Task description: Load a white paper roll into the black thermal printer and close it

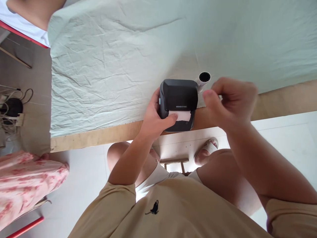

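A dark grey label printer [182, 94] stands at the table's front edge, with a torn-edged strip of white paper [183, 115] sticking out of its front slot. My left hand [156, 117] is closed around the printer's left side, its thumb pressing on the paper strip. To the right of the printer, my right hand [231, 100] is raised with thumb and fingers pinched together. Whatever lies in that pinch is hidden, apart from a small pale spot between the fingers. Just behind the printer's right corner is a white cylinder with a round black face [204, 77].
A wrinkled pale green cloth [104, 76] covers the table, leaving a bare wooden edge [99, 134] along the front. Another person's arm [37, 11] reaches in at the top left. Tangled cables [10, 112] and a pink floral cloth [29, 181] are at the left.
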`<state>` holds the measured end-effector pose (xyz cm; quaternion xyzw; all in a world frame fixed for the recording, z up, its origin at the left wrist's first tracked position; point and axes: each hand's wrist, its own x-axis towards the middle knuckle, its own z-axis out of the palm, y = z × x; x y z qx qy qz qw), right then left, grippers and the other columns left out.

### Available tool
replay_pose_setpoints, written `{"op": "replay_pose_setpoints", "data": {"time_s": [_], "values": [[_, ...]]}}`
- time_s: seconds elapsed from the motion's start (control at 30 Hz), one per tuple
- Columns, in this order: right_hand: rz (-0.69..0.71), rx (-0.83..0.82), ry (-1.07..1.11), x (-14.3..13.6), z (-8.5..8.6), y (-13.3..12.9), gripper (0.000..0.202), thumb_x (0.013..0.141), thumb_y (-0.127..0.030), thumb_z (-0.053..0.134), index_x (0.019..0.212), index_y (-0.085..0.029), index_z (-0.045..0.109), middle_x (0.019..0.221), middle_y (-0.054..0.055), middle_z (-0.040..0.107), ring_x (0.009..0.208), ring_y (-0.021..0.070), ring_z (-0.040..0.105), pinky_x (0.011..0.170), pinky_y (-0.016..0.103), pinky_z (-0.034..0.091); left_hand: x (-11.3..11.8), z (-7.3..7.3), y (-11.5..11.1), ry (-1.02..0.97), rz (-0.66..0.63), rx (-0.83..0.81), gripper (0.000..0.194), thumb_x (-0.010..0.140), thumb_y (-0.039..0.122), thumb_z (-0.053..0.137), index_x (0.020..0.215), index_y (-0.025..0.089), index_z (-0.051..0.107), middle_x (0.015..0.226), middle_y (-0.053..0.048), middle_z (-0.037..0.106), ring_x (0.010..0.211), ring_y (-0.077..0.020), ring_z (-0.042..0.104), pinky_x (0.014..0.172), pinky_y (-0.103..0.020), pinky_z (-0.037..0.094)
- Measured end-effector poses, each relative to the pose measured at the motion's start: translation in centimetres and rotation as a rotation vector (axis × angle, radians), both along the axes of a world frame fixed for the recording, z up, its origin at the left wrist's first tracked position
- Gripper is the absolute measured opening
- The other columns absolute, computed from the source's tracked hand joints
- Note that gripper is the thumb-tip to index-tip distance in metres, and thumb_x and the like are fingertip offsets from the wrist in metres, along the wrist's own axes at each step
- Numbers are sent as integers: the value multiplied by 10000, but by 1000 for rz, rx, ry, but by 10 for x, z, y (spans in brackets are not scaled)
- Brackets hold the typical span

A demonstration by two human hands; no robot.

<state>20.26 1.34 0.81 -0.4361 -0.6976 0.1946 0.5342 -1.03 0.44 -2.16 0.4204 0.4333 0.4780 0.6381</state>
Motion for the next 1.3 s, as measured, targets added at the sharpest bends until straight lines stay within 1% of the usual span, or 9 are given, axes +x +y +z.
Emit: {"op": "replay_pose_setpoints", "data": {"time_s": [0.07,0.2,0.43,0.63,0.73,0.9,1.07,1.2,1.3], "values": [[58,-169,-48,0,0,-3,565,1041,-401,740,638,-240,377,539,-64,295,508,90,241,491,316,214,1,2,-2,-31,14,4,792,601,416,1099,1265,294,683,1319,-45,779,1179,-283,786,943,-359,683],[117,-448,-79,0,-5,-1,635,970,-366,821,586,-238,331,544,-62,280,526,83,232,502,331,208,5,10,-4,-110,35,-65,700,787,723,959,1251,262,710,1228,-79,844,1194,-340,841,915,-407,713],[55,-638,-156,-4,-2,4,695,932,-328,884,531,-239,324,512,-59,280,514,92,255,509,347,203,9,18,-5,-91,63,-114,550,874,662,931,1189,245,759,1131,-69,878,1259,-355,845,976,-434,734],[36,-655,-193,-5,-1,6,700,934,-348,884,527,-234,325,513,-56,306,519,95,273,520,347,208,8,15,-6,-73,78,-110,503,903,658,909,1192,266,782,1168,-49,880,1415,-347,785,1099,-435,712],[48,-662,-165,-5,-3,5,689,937,-334,875,539,-237,320,524,-56,308,527,98,272,527,347,211,9,15,-7,-83,77,-95,483,923,669,887,1191,277,795,1274,-39,873,1504,-341,731,1191,-442,675],[78,-636,-137,-2,-6,5,654,977,-340,831,576,-243,324,557,-53,300,549,105,270,549,351,220,10,13,-6,-170,39,-109,524,1041,728,703,1320,291,786,1450,-39,831,1598,-319,655,1283,-446,618],[156,-576,-133,2,-10,4,565,999,-365,742,630,-249,330,568,-60,301,556,105,278,559,332,226,12,11,-1,-175,111,-144,494,1056,718,674,1207,263,792,1360,-36,866,1522,-315,714,1236,-438,646],[204,-510,-77,4,-12,4,546,869,-357,807,665,-258,310,590,-73,371,571,99,302,561,318,252,13,11,2,-176,169,-169,486,1005,729,723,1020,244,762,1205,-64,890,1444,-351,763,1139,-464,696],[212,-510,-58,5,-10,5,527,798,-342,843,694,-264,333,619,-78,425,577,95,322,554,309,274,12,9,3,-154,190,-139,466,975,715,766,962,250,739,1105,-59,881,1416,-355,777,1112,-470,705]]}}
